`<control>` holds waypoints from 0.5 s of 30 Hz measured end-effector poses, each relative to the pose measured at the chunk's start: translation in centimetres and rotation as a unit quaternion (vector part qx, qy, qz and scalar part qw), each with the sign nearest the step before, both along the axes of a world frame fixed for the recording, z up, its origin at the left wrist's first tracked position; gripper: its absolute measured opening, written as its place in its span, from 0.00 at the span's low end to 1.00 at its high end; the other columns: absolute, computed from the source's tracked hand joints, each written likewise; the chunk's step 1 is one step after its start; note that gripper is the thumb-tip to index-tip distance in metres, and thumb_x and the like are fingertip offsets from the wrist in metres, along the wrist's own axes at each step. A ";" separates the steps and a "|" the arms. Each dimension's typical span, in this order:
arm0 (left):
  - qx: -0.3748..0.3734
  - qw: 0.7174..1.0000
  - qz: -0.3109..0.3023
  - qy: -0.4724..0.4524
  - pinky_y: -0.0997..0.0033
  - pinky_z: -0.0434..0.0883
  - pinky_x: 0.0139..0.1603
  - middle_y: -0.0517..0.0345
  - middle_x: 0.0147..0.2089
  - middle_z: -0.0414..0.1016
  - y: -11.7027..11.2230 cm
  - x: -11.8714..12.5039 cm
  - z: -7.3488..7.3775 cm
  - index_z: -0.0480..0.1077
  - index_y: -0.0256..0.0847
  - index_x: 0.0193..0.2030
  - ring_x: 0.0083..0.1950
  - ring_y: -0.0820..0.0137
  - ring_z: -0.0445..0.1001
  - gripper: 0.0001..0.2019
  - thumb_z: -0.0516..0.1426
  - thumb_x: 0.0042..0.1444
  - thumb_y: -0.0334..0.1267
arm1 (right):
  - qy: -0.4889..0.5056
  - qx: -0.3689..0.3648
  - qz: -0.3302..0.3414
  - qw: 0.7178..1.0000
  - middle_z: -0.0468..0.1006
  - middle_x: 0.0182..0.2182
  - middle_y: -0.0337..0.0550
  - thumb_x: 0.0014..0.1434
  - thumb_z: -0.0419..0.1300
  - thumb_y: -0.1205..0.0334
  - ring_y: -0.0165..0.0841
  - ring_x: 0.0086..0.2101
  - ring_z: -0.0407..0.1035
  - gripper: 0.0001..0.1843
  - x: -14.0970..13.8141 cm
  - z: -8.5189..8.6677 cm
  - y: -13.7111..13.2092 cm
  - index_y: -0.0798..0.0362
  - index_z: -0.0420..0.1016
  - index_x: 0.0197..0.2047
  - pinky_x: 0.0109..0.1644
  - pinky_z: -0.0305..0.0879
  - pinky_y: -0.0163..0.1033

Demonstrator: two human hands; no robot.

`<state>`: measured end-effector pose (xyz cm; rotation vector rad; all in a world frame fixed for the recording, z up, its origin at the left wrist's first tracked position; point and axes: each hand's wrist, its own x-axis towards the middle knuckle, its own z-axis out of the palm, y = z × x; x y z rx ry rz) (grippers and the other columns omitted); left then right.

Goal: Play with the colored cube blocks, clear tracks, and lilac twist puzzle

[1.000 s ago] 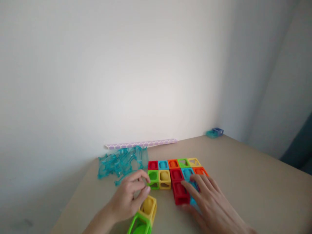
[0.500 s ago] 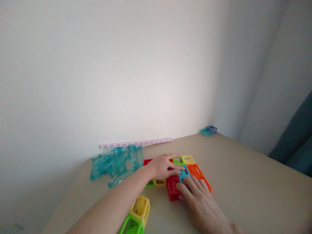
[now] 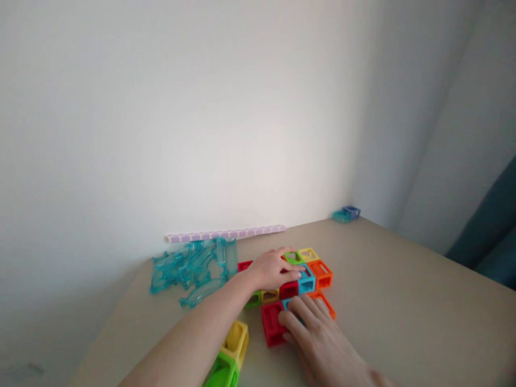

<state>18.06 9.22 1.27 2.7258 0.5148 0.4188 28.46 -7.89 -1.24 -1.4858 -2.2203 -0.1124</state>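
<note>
My left hand (image 3: 274, 270) lies over a joined group of colourful hollow cube blocks, fingers stretched across the top. Past its fingertips show a light blue block (image 3: 306, 279), an orange block (image 3: 320, 273), a green block (image 3: 293, 257) and a yellow block (image 3: 308, 254). My right hand (image 3: 316, 328) is closed over a short row of blocks just in front. A red block (image 3: 273, 322) forms that row's left end; bits of blue and an orange block (image 3: 327, 307) show past the fingers. A gap separates this row from the group. My thumb's grip is partly hidden.
Beneath my left forearm stand joined yellow (image 3: 237, 341) and green (image 3: 223, 371) blocks. Translucent teal plastic pieces (image 3: 193, 271) lie at the left, before a patterned lilac strip (image 3: 226, 234) along the wall. A teal piece and a dark blue block (image 3: 352, 212) sit in the far corner.
The front row of red, blue and orange blocks has come away from the larger group, moving toward me and slightly left with my right hand. My left hand stays on the group.
</note>
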 end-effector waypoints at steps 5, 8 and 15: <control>-0.008 1.000 0.002 -0.006 0.59 0.59 0.65 0.54 0.67 0.58 0.4 0.3 -0.4 0.71 0.52 0.56 0.61 0.60 0.66 0.20 0.50 0.61 0.53 | -0.015 0.015 0.017 1.000 0.69 0.37 0.42 0.57 0.57 0.73 0.37 0.37 0.62 0.09 -2.8 0.0 1.9 0.50 0.68 0.39 0.41 0.59 0.40; -0.014 1.000 0.003 -0.001 0.59 0.59 0.64 0.54 0.66 0.59 0.4 0.4 -0.5 0.72 0.52 0.55 0.60 0.60 0.67 0.20 0.50 0.61 0.52 | -0.029 0.029 0.013 0.999 0.70 0.38 0.43 0.58 0.57 0.73 0.38 0.38 0.63 0.08 -3.8 -0.2 2.7 0.50 0.69 0.39 0.42 0.61 0.41; -0.031 0.999 0.012 0.024 0.58 0.54 0.67 0.54 0.68 0.57 -0.2 0.1 0.5 0.71 0.52 0.56 0.64 0.58 0.63 0.26 0.50 0.57 0.61 | -0.014 0.125 0.209 0.970 0.70 0.50 0.50 0.62 0.55 0.60 0.43 0.50 0.62 0.18 -5.3 1.3 0.9 0.51 0.66 0.55 0.53 0.61 0.48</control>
